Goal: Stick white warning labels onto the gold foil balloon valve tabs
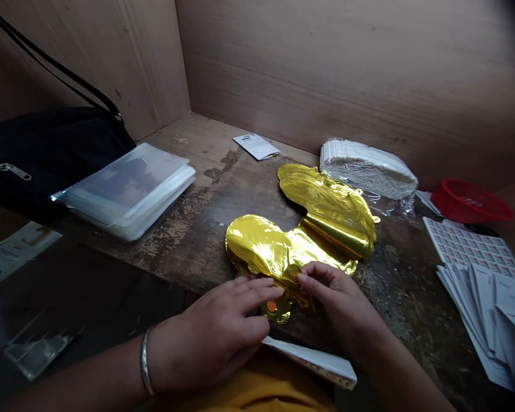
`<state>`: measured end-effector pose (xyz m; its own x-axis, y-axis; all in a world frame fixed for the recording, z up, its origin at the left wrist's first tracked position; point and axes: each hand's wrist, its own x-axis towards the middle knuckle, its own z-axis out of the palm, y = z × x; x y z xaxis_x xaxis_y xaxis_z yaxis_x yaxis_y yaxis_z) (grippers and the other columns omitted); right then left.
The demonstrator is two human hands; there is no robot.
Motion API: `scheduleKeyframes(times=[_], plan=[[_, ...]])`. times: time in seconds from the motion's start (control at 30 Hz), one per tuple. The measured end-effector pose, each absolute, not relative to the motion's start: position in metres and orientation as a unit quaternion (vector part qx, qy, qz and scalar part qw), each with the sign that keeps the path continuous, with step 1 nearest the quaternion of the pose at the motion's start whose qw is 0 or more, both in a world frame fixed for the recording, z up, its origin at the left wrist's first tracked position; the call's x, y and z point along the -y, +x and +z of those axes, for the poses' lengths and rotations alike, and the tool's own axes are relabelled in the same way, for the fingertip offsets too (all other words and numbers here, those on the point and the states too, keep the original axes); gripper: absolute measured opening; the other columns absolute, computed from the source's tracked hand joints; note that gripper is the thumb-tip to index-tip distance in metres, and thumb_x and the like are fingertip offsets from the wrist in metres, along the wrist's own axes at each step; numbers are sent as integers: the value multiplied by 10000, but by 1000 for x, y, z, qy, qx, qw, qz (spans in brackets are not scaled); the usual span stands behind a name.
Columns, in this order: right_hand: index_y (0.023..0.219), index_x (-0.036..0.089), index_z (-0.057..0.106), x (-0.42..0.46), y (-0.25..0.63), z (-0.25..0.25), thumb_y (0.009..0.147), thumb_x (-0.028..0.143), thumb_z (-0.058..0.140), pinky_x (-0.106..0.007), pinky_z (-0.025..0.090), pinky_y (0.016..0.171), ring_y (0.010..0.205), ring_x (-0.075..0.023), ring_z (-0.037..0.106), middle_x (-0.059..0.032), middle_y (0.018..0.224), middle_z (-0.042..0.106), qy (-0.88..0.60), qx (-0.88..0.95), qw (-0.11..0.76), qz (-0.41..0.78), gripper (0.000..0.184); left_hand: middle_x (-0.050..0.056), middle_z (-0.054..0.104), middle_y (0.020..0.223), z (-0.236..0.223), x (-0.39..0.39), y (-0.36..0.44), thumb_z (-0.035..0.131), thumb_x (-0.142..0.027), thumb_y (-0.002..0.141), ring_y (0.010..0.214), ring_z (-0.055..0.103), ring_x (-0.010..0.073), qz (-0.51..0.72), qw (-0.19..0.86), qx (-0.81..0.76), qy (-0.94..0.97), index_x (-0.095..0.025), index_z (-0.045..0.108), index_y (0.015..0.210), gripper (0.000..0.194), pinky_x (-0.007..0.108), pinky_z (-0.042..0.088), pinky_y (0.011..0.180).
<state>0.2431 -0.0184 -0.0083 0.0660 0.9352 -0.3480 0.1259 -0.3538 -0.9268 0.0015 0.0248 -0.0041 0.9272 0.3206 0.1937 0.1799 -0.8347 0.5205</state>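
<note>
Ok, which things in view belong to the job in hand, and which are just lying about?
Apparently in the job:
gold foil balloon, pinched by the right hand, left hand close by

Probably just lying about:
black zippered bag
red plastic basket
clear plastic sleeves and grid-printed sheet, untouched, perhaps supplies

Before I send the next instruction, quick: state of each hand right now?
Left hand: stretched out over the gold foil; whether it grips anything underneath cannot be told.
Right hand: closed, pinching part of the gold foil.
</note>
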Motion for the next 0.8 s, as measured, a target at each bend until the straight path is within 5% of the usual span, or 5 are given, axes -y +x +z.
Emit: scheduleKeyframes(times=[0.23,0.33,0.47,0.7,0.8], plan=[[991,215,588,25,243,-10,887,356,607,-326,475,800,900,-191,574,-50,990,630,-629,605,385,299,177,103,608,1196,-8,-31,17,511,-217,901,1098,574,272,75,235,-149,957,-185,605,866,105,455,459,979],[1209,218,571,28,244,-17,791,264,712,-428,428,987,1185,-274,502,-109,1288,586,-601,709,305,208,443,69,615,992,-7,-34,17,531,-214,873,952,582,230,66,258,-150,952,-197,597,829,81,389,505,852],[989,208,682,25,245,-17,894,173,524,-388,481,890,1022,-239,594,-88,1066,696,-598,728,296,159,188,78,614,1118,-4,-34,16,535,-209,865,1056,567,253,67,273,-166,945,-197,600,831,75,429,470,949],[718,152,641,-55,322,5,891,431,576,-268,455,506,554,-164,580,-11,584,608,-768,545,311,129,334,42,464,1471,-1,-38,14,486,-169,878,1392,369,234,68,318,-159,932,-222,636,997,199,428,249,1194],[862,130,643,-99,371,7,905,366,611,-272,512,601,646,-127,608,2,769,644,-815,492,297,79,242,48,496,1447,1,-40,15,513,-130,832,1377,402,233,68,330,-159,928,-212,646,925,182,423,267,1190]])
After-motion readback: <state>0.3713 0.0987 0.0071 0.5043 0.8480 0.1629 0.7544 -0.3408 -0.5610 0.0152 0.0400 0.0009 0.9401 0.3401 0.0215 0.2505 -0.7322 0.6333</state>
